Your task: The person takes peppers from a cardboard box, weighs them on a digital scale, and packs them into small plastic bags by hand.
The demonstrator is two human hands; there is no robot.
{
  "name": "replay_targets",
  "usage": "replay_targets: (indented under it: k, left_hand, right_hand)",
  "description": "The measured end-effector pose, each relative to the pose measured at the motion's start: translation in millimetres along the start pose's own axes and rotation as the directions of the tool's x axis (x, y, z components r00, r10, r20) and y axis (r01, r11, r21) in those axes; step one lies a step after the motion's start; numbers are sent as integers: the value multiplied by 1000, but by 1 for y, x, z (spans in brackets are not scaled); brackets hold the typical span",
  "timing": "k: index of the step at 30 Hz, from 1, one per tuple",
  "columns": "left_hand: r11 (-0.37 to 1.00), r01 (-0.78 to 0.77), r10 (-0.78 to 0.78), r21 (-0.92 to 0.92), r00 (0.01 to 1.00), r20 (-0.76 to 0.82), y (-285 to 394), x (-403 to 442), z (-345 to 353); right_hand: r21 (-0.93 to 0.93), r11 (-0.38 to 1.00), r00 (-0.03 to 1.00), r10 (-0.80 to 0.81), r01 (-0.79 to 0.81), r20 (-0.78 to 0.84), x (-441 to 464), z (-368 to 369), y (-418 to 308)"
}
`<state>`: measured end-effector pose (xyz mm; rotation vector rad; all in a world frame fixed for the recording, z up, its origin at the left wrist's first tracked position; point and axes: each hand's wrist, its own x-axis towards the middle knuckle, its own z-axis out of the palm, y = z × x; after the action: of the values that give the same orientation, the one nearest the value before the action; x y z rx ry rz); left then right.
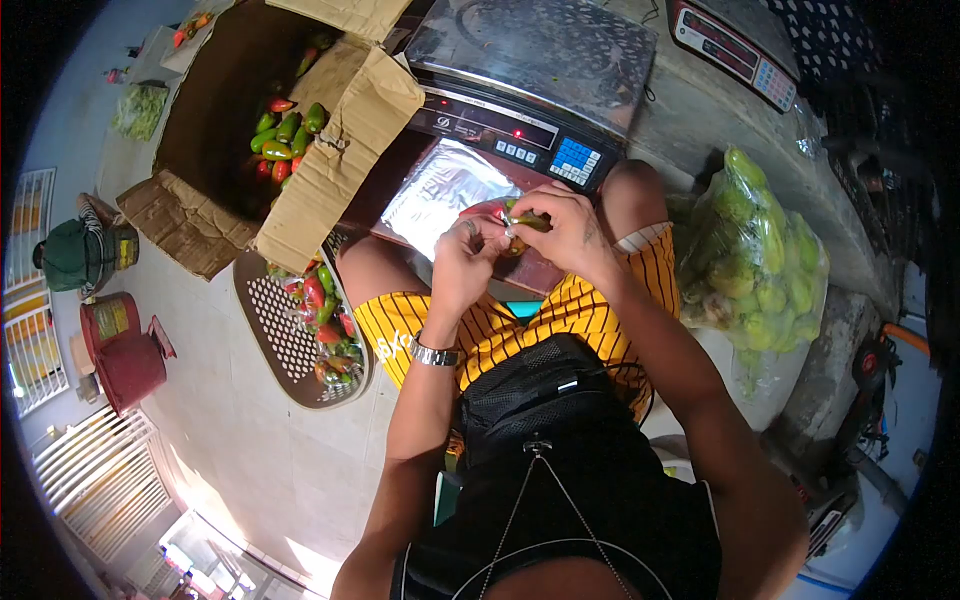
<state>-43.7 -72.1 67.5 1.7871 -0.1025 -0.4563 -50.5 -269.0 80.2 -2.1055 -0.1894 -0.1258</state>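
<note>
Both hands meet over the reddish-brown board in front of my lap. Between them is a small bag of peppers, apparently clear plastic, with green and red showing through. My left hand is closed, its fingertips pinched at the top of the bag. My right hand is closed too, with thumb and fingers at the bag's top beside a green pepper. Fingers cover much of the bag. Just beyond my hands lies a stack of shiny clear plastic sheets or bags.
A digital scale stands ahead, and a second scale at the upper right. Left of it is a cardboard box with loose peppers. A perforated basket holds bagged peppers. To my right sits a bag of green vegetables.
</note>
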Motion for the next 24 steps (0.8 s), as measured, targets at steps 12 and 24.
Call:
replay_targets:
  k: [12, 24]
  left_hand:
    - [974, 58, -56, -221, 998, 15, -11, 10, 2]
    - [972, 56, -64, -230, 998, -29, -4, 14, 2]
  right_hand:
    - [49, 992, 992, 115, -118, 60, 5, 0, 0]
    - [-279, 940, 959, -245, 198, -145, -18, 24, -7]
